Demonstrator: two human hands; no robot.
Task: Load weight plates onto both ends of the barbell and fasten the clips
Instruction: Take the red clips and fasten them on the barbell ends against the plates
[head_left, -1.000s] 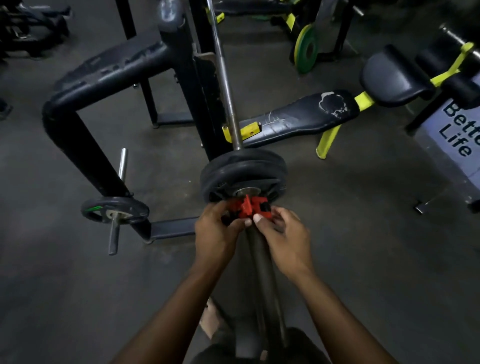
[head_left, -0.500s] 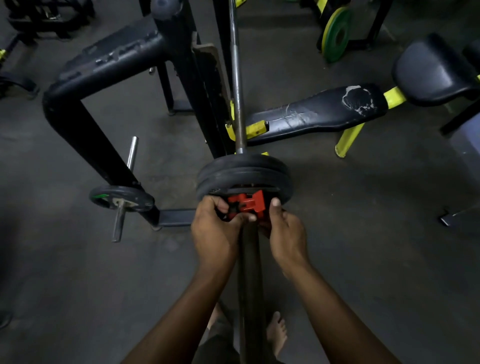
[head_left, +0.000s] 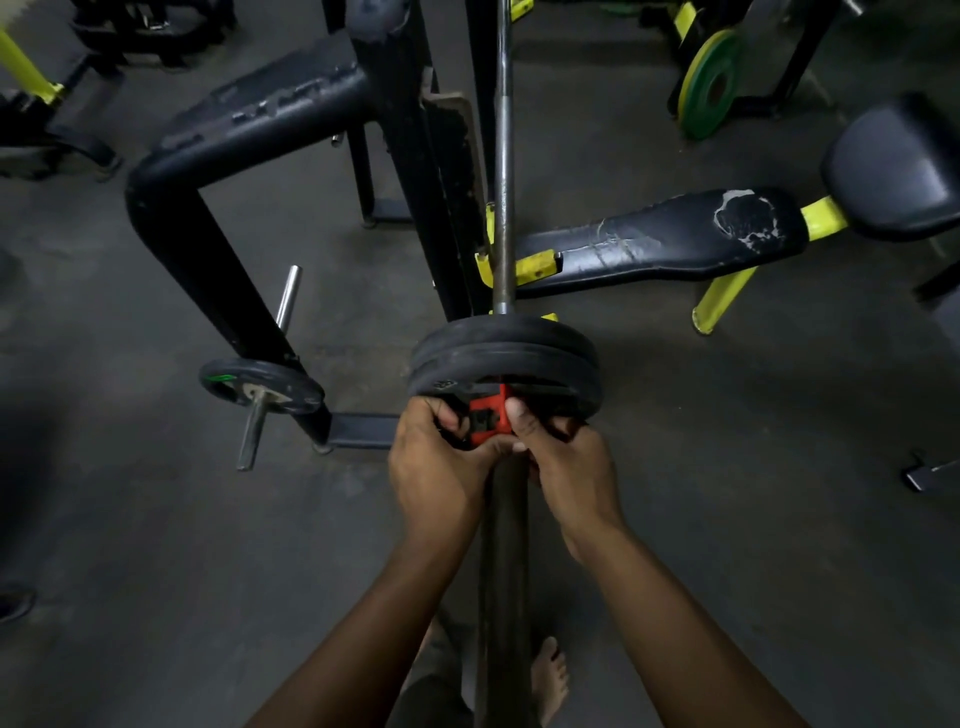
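Observation:
The barbell (head_left: 503, 156) runs away from me down the middle of the view, resting on a black rack. Two black weight plates (head_left: 506, 353) sit side by side on its near sleeve (head_left: 503, 561). A red clip (head_left: 488, 421) is on the sleeve, pressed against the nearer plate. My left hand (head_left: 441, 473) grips the clip from the left, fingers curled over it. My right hand (head_left: 566, 467) holds it from the right, thumb on top of the red body. The barbell's far end is out of view.
The black rack frame (head_left: 218, 249) stands left, with a small black plate (head_left: 260, 387) on its storage peg. A worn black-and-yellow bench (head_left: 660, 244) lies right of the bar. A green plate (head_left: 709, 83) leans at the back right. My bare feet (head_left: 550, 675) are below the sleeve.
The clip has slid up the sleeve against the plates, and both hands have closed in tighter round it. The view has shifted slightly, looking more directly down the bar.

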